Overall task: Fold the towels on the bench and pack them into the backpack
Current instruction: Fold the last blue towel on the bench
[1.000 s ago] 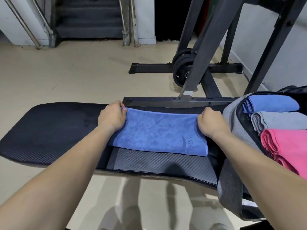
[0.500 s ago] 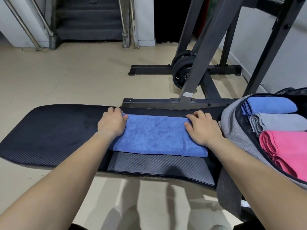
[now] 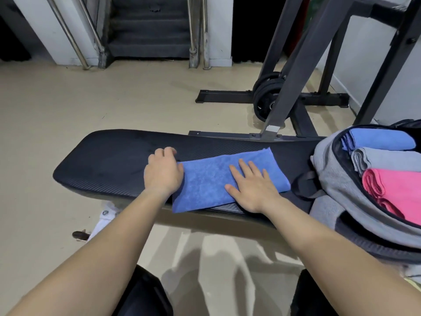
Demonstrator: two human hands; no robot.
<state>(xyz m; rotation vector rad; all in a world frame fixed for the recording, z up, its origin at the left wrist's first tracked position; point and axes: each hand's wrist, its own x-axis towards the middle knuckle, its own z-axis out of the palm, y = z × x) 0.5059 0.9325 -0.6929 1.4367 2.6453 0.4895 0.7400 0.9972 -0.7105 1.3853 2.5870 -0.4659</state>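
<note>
Two dark-clad knees (image 3: 145,293) are seen at 6 o'clock, nearest the camera. Two bare forearms are stretched from there toward 12 o'clock.

Two hands are counted, both on one blue towel (image 3: 211,179). The left hand (image 3: 163,174) is laid over the towel's 9 o'clock end with its fingers curled; whether cloth is pinched under them cannot be told. The right hand (image 3: 252,190) is pressed flat on the 3 o'clock half, fingers straight and spread, nothing gripped.

The towel is folded into one long strip and is laid on the single black bench (image 3: 109,160), around its middle, tilted so its long axis runs from 8 to 2 o'clock. Its near corner is hung slightly over the bench's near edge.

One grey backpack (image 3: 330,169) is set on the bench's 3 o'clock end, unzipped, near the towel but apart from it. Folded towels in three colours are packed inside: one light blue towel (image 3: 382,140) farthest, one grey towel (image 3: 387,158) in the middle, pink towel (image 3: 398,190) nearest. Whether the pink is one piece or two cannot be told.

One beige floor (image 3: 68,106) is seen beyond the bench. One dark rack frame (image 3: 296,71) is placed at 1 o'clock, with one stack of weight plates (image 3: 265,99) at its base; plate count unclear. One staircase (image 3: 148,30) is seen at 11 o'clock, farthest.
</note>
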